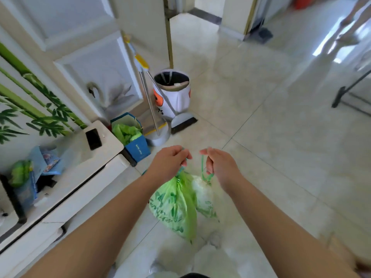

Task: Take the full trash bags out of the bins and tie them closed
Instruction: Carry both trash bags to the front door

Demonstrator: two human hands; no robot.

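A full green trash bag (176, 207) with dark green print hangs above the tiled floor in front of me. My left hand (170, 160) is shut on one green drawstring at the bag's gathered neck. My right hand (218, 164) is shut on the other drawstring loop (205, 173), a short way to the right. Whitish contents show through the bag's right side. Farther off by the door stands a white bin (173, 91) with orange marks, its dark inside showing. A blue box-like bin (133, 135) beside the cabinet holds crumpled green plastic.
A broom and dustpan (158, 109) lean against the white bin. A white cabinet (84, 177) on the left carries a black phone, packets and clutter. A dark stand leg (345, 91) is at right, and a person's legs (349, 25) at far top right.
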